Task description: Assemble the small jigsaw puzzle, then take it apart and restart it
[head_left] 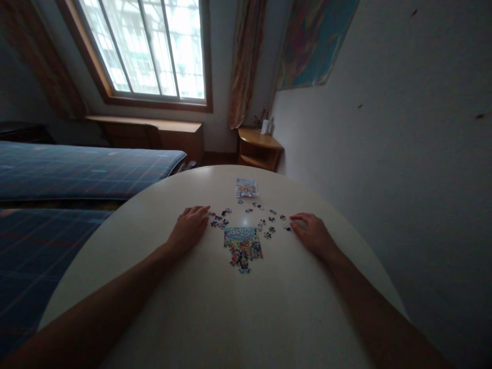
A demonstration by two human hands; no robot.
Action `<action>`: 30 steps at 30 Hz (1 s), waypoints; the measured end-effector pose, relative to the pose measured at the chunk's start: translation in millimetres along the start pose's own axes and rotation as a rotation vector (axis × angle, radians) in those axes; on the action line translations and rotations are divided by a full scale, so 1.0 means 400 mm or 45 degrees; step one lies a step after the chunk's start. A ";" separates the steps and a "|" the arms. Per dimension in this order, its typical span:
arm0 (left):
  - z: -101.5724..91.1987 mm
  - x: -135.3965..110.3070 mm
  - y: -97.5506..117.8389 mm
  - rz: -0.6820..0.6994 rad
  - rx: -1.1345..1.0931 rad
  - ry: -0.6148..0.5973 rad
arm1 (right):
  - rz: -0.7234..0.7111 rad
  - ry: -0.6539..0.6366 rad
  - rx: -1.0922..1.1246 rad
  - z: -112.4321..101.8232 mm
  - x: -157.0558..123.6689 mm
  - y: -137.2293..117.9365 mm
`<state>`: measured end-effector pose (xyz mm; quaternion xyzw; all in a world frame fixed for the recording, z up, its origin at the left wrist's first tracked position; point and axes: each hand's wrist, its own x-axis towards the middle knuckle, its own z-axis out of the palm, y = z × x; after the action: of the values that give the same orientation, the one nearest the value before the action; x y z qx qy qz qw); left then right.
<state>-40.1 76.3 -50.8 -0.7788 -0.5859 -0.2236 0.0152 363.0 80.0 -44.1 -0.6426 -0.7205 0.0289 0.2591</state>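
A partly assembled colourful jigsaw puzzle (243, 246) lies in the middle of a round white table (230, 318). Several loose puzzle pieces (265, 220) are scattered just beyond it. My left hand (190, 225) rests palm down on the table left of the puzzle, fingers stretched toward a small cluster of pieces (218, 220). My right hand (311, 230) lies to the right, fingers extended, fingertips touching a loose piece (286, 224). A small picture card (246, 187) lies farther back on the table.
A bed with a blue plaid cover (77, 171) stands to the left. A wooden corner shelf (259, 146) and a window (154, 48) are at the back. A wall (403, 154) runs close along the table's right side.
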 end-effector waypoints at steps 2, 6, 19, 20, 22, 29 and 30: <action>-0.006 0.001 0.004 0.010 0.017 -0.019 | 0.005 -0.004 -0.005 -0.002 0.000 -0.002; -0.030 0.016 0.009 0.078 0.037 -0.085 | -0.002 -0.008 -0.003 -0.003 0.001 -0.003; -0.027 0.017 0.003 0.059 -0.013 -0.024 | -0.006 -0.019 0.003 0.001 0.001 0.003; -0.027 0.015 0.002 0.060 -0.024 -0.024 | -0.011 -0.019 0.000 0.001 0.000 0.004; -0.027 0.013 0.004 0.057 -0.043 -0.024 | -0.024 -0.013 0.002 -0.001 0.000 0.005; -0.051 -0.001 0.027 0.058 -0.121 -0.054 | -0.030 -0.008 0.030 -0.005 0.000 0.011; -0.055 -0.004 0.029 0.064 -0.137 -0.065 | -0.029 -0.014 0.032 -0.006 0.000 0.011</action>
<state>-37.0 64.9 -28.8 -0.7985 -0.5533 -0.2344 -0.0362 368.1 79.9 -43.9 -0.6308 -0.7288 0.0384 0.2637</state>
